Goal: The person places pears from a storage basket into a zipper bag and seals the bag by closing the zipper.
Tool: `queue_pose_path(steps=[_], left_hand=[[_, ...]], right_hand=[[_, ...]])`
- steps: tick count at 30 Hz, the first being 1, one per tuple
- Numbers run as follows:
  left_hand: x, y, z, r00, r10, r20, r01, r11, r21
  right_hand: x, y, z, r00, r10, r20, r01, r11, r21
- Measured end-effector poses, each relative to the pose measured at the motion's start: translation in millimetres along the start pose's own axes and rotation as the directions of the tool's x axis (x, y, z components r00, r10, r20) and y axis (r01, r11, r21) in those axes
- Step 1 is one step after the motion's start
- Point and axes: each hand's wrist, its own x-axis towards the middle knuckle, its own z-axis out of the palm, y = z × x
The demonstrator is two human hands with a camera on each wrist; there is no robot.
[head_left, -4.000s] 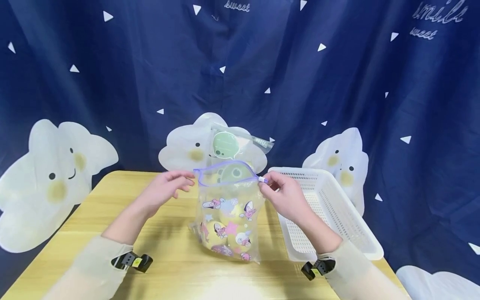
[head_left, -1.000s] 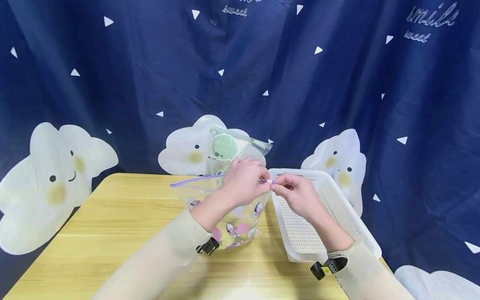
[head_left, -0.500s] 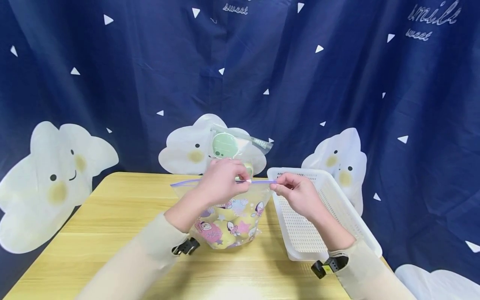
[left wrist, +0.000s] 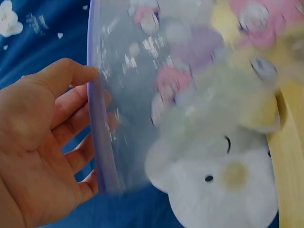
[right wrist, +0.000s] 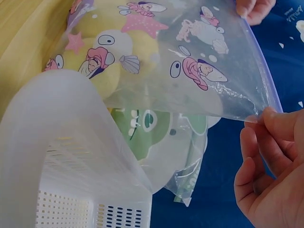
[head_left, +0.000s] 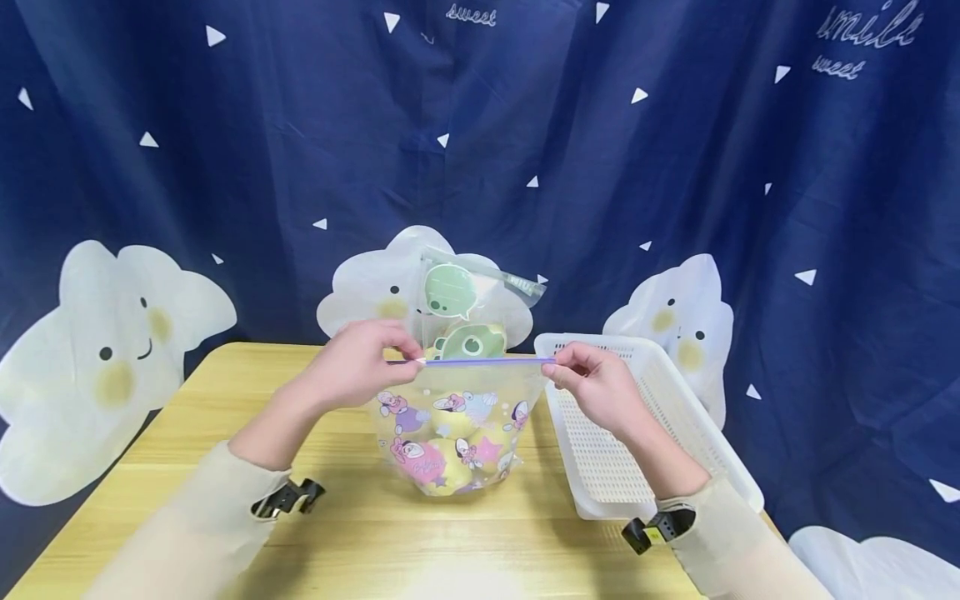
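Note:
A clear zip bag with pink and purple cartoon prints stands on the wooden table, several yellow round things inside it. Along its top runs a purple zip strip, drawn straight between my hands. My left hand pinches this strip near its left end, at the small white slider. At the right corner my right hand grips the strip between thumb and finger. The left wrist view has the left hand with its thumb on the purple edge; the right wrist view shows the right hand pinching the corner.
Behind the zip bag stands another clear bag with green prints. A white perforated basket sits to the right, close to my right forearm. A dark blue curtain hangs behind the wooden table.
Four seconds ago the bag's mouth gaped and my left hand was apart from it. Since then the left hand has drawn the slider from the right end leftward; the strip now looks closed.

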Motion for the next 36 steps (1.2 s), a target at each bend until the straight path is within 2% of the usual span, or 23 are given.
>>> queue_pose_path(steps=[4,9,17,23,25,27,29,31,33,36], left_hand=[[-12.1,-14.0,-9.9,1.0,-0.019,-0.015,0.019,1.0,-0.01],[-24.7,-24.2,-19.1,0.999,-0.017,-0.043,0.017,1.0,-0.005],[-36.5,-38.8,-25.0,0.995,0.0,-0.102,0.002,1.0,0.021],[-46.3,-47.7,-30.9,0.993,-0.006,-0.12,0.01,0.999,0.032],[-48.9,-51.4,-32.2,0.994,-0.031,-0.101,0.032,0.999,0.003],[-51.2,-56.6,-31.7,0.996,-0.073,-0.053,0.07,0.996,-0.063],[-53.3,-64.0,-28.5,0.992,-0.127,-0.01,0.124,0.984,-0.13],[-54.9,-72.3,-22.7,0.983,-0.179,0.027,0.181,0.961,-0.207],[-55.7,-79.8,-15.9,0.977,-0.21,0.028,0.21,0.94,-0.268],[-53.3,-84.7,-10.0,0.966,-0.259,-0.008,0.239,0.904,-0.354]], right_hand=[[0.2,0,0,1.0,0.009,0.001,-0.009,1.0,0.008],[-0.1,0,-1,1.0,0.008,0.003,-0.008,1.0,0.012],[-0.8,3,-2,1.0,0.012,-0.004,-0.012,1.0,-0.008],[0.9,2,1,1.0,0.016,0.003,-0.016,1.0,-0.014],[1.9,1,2,1.0,0.017,0.005,-0.017,1.0,-0.006],[3.1,0,4,1.0,0.018,0.002,-0.018,1.0,0.005],[4.4,0,4,1.0,0.023,-0.004,-0.023,1.0,0.013],[5.3,0,4,1.0,0.028,-0.007,-0.028,0.999,0.018],[6.2,1,3,0.999,0.036,0.001,-0.036,0.999,0.023],[9.3,0,1,0.998,0.06,0.006,-0.061,0.997,0.055]])
